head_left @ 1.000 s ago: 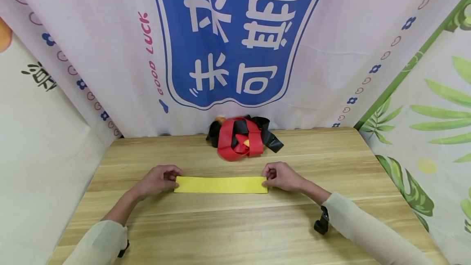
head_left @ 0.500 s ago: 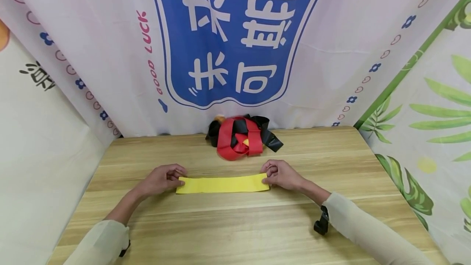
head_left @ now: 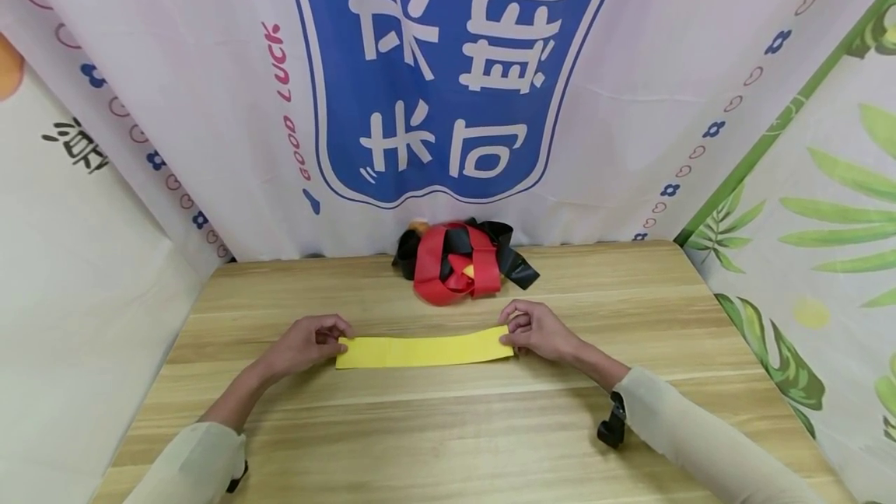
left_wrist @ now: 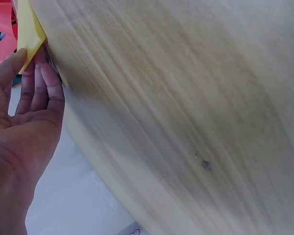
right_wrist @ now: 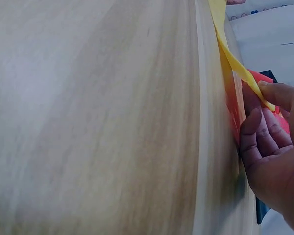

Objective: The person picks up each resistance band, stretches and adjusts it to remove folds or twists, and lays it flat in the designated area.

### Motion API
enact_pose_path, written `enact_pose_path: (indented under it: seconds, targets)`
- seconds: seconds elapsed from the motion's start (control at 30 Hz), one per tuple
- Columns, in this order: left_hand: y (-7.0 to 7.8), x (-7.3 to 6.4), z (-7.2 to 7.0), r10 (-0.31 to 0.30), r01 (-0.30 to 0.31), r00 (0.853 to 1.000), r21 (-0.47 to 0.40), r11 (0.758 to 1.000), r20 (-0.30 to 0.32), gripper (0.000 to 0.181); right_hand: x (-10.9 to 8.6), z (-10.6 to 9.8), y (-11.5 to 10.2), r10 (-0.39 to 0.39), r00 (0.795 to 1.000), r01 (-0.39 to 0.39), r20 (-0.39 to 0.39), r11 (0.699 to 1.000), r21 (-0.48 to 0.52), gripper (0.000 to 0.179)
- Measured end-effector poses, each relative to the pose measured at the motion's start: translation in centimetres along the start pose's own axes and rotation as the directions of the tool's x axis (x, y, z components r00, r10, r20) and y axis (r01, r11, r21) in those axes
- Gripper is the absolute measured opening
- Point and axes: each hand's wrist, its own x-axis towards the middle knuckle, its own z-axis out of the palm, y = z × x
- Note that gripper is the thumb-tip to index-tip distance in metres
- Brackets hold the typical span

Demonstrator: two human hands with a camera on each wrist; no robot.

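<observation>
A flat yellow band stretches left to right over the wooden table, its right end raised a little. My left hand pinches the left end between thumb and fingers. At the other end, my right hand pinches the band near its upper corner. The left wrist view shows the thumb on top of the band's folded-looking end. In the right wrist view the band bends upward into the fingers. Behind it lies a tangled heap of red and black bands, with a bit of yellow in it.
The wooden table ends at a printed white curtain at the back, close behind the heap. More printed cloth hangs on the right. A black wrist device sits at the right sleeve.
The band's right end has risen slightly with my right hand, which moved a little up and away. Band and left hand have shifted slightly to the right. The heap has stayed still.
</observation>
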Motion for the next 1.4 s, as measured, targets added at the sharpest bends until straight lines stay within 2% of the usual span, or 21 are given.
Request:
enact_pose_path:
  seconds: [0.2,0.4,0.5,0.7,0.9,1.1,1.4]
  targets:
    - [0.0,-0.5,-0.3,-0.024,0.025,0.999,-0.039,0.999,0.026,0.014,0.1,0.0,-0.2,-0.023,0.999,0.024,0.029,0.998,-0.051,0.007]
    - [0.2,-1.2,-0.5,-0.025,0.027,0.998,-0.039,0.999,0.051,0.018,0.6,0.1,-0.3,0.006,1.0,-0.003,0.029,0.996,-0.089,0.017]
    - [0.3,-1.6,-0.5,-0.017,0.019,0.998,-0.034,0.999,0.063,0.021,0.9,0.2,-0.5,-0.019,1.0,0.021,0.022,0.995,-0.093,0.024]
    - [0.3,-2.2,-0.3,-0.045,0.046,0.998,-0.004,0.999,0.052,0.022,1.4,0.4,-1.1,-0.041,0.999,0.042,0.007,0.997,-0.06,0.034]
    - [0.6,-2.9,-0.3,-0.055,0.055,0.997,0.0,0.998,0.053,0.024,2.0,0.6,-1.6,-0.044,0.999,0.043,-0.01,0.997,-0.057,0.035]
    - [1.4,-3.8,-0.1,-0.075,0.076,0.993,-0.013,0.997,0.094,0.025,2.6,0.3,-1.9,-0.08,0.996,0.078,-0.03,0.994,-0.074,0.032]
    - [1.9,-5.4,0.2,0.004,0.015,0.986,-0.109,0.994,0.166,0.027,4.0,0.2,-3.3,-0.115,0.991,0.106,-0.071,0.987,-0.118,0.026]
